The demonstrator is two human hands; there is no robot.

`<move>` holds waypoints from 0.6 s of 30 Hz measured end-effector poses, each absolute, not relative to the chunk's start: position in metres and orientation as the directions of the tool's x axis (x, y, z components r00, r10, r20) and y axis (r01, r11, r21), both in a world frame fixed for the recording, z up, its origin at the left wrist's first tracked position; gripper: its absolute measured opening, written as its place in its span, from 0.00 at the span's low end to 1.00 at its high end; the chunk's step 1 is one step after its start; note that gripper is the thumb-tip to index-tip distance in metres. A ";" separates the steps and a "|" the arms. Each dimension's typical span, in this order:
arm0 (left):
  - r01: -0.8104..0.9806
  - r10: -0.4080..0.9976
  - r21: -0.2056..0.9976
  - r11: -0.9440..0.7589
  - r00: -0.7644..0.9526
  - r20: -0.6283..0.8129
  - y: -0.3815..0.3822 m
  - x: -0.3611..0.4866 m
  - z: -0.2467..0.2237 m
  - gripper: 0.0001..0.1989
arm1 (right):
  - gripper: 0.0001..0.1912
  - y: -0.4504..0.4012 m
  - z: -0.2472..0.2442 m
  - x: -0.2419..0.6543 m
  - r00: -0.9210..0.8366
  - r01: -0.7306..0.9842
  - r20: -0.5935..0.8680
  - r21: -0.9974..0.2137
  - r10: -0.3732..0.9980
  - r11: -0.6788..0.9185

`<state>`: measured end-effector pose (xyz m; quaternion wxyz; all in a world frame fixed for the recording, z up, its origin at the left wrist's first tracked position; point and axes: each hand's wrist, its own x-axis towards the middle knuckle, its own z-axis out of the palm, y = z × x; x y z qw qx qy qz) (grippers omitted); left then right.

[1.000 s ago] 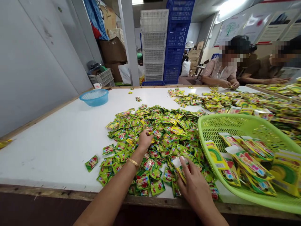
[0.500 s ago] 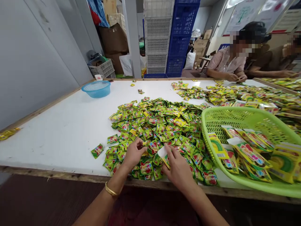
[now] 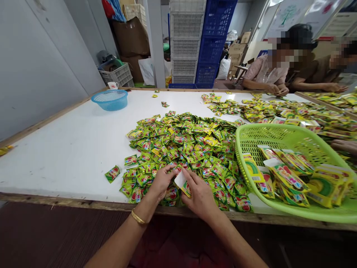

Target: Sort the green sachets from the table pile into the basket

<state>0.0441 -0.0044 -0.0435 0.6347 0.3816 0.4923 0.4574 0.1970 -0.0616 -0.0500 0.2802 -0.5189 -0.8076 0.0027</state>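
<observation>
My right hand (image 3: 200,195) grips a small printed carton (image 3: 182,183) with a white flap, tilted above the pile. Close to the flap, the fingertips of my left hand (image 3: 161,182) are pinched together; what lies between them is too small to make out. Beneath both hands spreads a large heap of green candy packets (image 3: 189,141) with red fruit prints. To the right, a lime-green plastic basket (image 3: 242,163) holds several yellow-and-green cartons (image 3: 290,175) with white tops.
A single packet (image 3: 112,174) lies left of the heap. The blue basket (image 3: 110,102) sits at the table's far left. Wooden edging (image 3: 83,203) borders the white table (image 3: 69,149). More packets (image 3: 267,111) spread at back right, where two people sit. A hand (image 3: 346,146) shows beyond the green basket.
My right hand has brought the carton leftward, and my left hand has come up to its flap, so the hands are closer together. Another person's hand has appeared at the right edge.
</observation>
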 end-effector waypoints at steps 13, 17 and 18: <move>0.242 0.948 0.963 -0.117 -0.261 0.181 -0.019 0.075 -0.029 0.11 | 0.45 -0.060 -0.048 0.190 -0.205 0.926 0.500 -0.180 0.842 0.333; 0.348 0.988 0.925 -0.153 0.034 0.151 -0.020 0.062 -0.025 0.15 | 0.47 -0.061 -0.048 0.198 -0.251 0.931 0.486 -0.116 0.837 0.347; 0.390 0.982 0.902 -0.183 0.120 0.147 -0.019 0.057 -0.021 0.14 | 0.47 -0.062 -0.048 0.200 -0.278 0.925 0.482 -0.100 0.831 0.367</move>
